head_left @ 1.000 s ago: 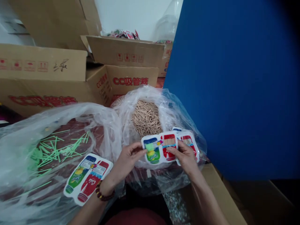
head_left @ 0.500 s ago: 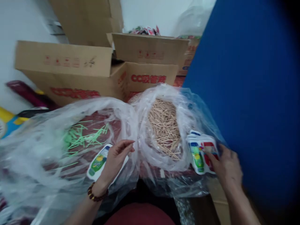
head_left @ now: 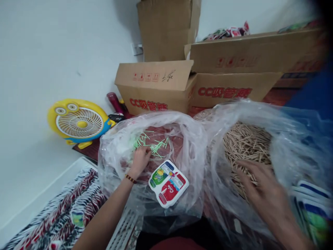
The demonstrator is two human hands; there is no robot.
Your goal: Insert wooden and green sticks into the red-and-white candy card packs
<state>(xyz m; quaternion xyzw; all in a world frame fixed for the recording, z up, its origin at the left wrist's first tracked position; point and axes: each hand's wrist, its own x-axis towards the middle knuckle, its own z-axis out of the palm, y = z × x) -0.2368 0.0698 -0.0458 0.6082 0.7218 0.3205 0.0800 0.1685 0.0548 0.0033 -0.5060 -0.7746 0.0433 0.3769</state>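
Note:
My left hand (head_left: pixel 141 160), with a beaded bracelet at the wrist, reaches into a plastic bag at the thin green sticks (head_left: pixel 158 147); its fingers are pressed together and their tips are partly hidden. Beside it on the bag lies a flat pouch-like packet (head_left: pixel 169 183) with a green bottle and a red cola bottle printed on it. Over the heap of thin brown sticks (head_left: pixel 247 142) in the second bag hovers my right hand (head_left: pixel 262 189), fingers stretched and apart, nothing visible in them. A stack of similar packets (head_left: pixel 312 205) lies to its right.
Clear plastic bags (head_left: pixel 194 139) cover much of the table. Behind them stand open cardboard boxes (head_left: pixel 161 95). A yellow fan (head_left: pixel 80 121) stands at the left, above a white tub (head_left: pixel 15 215) full of upright packets. A blue panel (head_left: pixel 312 90) closes the right side.
The view has swung left, bringing the fan and tub into sight. My left hand has moved from above the single packet to the green sticks; my right has left the stack for the brown sticks.

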